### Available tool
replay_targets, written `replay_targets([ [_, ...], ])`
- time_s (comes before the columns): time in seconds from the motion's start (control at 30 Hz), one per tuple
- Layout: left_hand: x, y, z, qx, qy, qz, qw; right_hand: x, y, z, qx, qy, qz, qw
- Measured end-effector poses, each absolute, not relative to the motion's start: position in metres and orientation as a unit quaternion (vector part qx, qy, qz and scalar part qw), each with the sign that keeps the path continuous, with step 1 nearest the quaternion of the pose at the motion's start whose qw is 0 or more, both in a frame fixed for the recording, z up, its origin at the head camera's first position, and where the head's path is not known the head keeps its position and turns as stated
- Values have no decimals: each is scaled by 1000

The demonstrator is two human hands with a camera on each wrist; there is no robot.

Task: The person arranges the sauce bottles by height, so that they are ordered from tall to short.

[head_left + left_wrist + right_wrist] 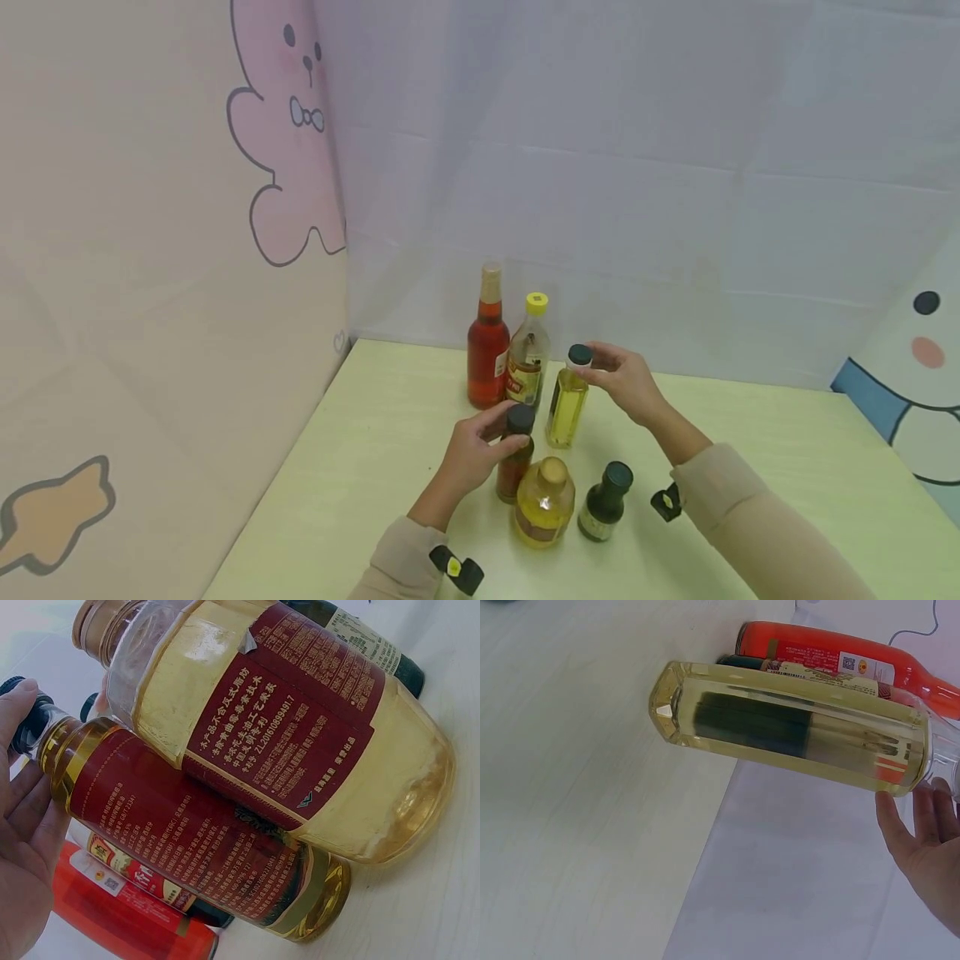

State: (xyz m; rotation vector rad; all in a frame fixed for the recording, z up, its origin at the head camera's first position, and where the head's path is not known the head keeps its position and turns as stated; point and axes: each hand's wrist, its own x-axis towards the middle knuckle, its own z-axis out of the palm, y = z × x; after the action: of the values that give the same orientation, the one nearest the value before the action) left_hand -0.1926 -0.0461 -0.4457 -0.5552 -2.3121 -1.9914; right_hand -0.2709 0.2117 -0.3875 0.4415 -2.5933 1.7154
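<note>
My left hand (471, 450) pinches the black-capped neck of a bottle (514, 471) of oil. In the left wrist view, that bottle has a dark red label (187, 825), and the thumb lies at its cap. Farther back, my right hand (628, 385) holds a slim, angular bottle of yellow oil (567, 408) near its dark green cap. The right wrist view shows this oil bottle (780, 724) with fingers at its neck. Whether either bottle's base touches the table cannot be told. A rounded oil bottle (545, 508) with a tan cap stands close beside the left-hand bottle.
A small dark green bottle (602, 504) stands right of the rounded one. Behind are a tall red bottle (487, 358) and a yellow-capped bottle (527, 367), side by side. Fabric walls border the pale table (375, 433) at the back and left.
</note>
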Motion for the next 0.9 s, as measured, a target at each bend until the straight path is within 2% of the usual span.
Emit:
replay_targets([
  [0.9,-192,-45,-448,-166,-733,-659,16,-293,206,-386,126,-819,560,2],
])
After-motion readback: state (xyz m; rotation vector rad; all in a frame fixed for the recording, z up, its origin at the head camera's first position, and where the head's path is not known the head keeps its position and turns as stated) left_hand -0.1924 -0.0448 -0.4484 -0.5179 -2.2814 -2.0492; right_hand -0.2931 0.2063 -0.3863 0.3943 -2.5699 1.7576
